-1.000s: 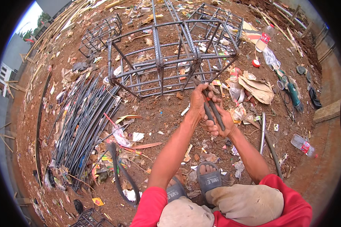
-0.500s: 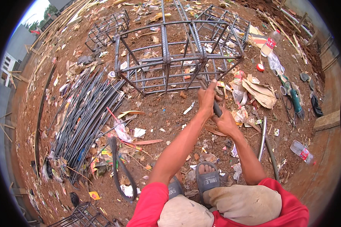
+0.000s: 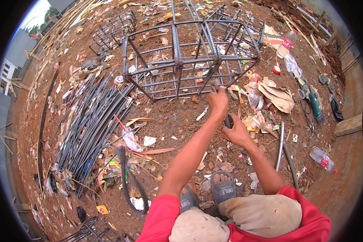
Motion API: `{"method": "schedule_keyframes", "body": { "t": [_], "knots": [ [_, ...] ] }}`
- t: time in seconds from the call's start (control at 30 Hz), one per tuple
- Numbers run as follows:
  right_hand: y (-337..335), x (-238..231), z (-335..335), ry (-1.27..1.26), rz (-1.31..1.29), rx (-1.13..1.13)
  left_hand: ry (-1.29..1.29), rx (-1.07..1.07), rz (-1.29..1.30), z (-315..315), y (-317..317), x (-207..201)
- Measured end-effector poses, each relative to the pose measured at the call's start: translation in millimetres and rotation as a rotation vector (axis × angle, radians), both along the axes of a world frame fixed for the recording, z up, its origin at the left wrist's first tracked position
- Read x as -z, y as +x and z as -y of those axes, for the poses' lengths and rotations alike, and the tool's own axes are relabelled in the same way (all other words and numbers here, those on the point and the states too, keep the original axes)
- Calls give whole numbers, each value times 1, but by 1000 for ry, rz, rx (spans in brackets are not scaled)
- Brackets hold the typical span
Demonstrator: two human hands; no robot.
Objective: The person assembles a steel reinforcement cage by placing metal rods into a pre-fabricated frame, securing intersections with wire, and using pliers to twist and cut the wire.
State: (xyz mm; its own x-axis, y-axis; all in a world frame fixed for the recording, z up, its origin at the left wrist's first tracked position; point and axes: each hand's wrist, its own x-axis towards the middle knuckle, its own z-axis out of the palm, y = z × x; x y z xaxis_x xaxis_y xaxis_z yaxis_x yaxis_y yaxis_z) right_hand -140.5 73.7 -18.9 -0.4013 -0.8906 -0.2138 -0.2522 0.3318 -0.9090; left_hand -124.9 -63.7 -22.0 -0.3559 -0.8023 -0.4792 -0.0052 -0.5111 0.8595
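Observation:
My left hand (image 3: 218, 104) is closed around a dark long-handled metal tool, its head showing just beyond the fingers; I cannot make out its exact kind. Lower down and to the right, my right hand (image 3: 236, 132) grips the handle end (image 3: 228, 120) of that tool. In front of both hands stands a rebar cage (image 3: 177, 62) of ribbed bars tied into box shapes. The tool's head (image 3: 214, 86) is at the cage's near lower side; whether it touches a bar cannot be seen.
Left lies a heap of cut steel rods (image 3: 90, 129), with a looped bundle of tie wire (image 3: 127, 181) nearer me. On the right are a teal angle grinder (image 3: 315, 105), a metal pipe (image 3: 280, 147) and plastic bottles (image 3: 286, 43). Smaller cages (image 3: 115, 32) stand behind. Litter covers the soil.
The tool's head has dropped slightly, away from the cage's tied joint. Both hands have shifted a little downward, and my right hand's fingers have loosened somewhat around the handle.

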Motion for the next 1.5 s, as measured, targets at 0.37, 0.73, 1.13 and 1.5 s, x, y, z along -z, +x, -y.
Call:
{"method": "schedule_keyframes", "body": {
  "t": [0.37,0.73,1.13,1.5],
  "knots": [
    [2,23,-54,-8,897,-137,-202,256,-209,-56,75,20],
    [42,54,-94,544,445,-362,415,316,14,-90,206,84],
    [36,61,-95,127,-290,-406,-134,610,141,-102,253,50],
    [79,62,-85,155,889,99,65,731,-128,-136,253,35]
  ]
}}
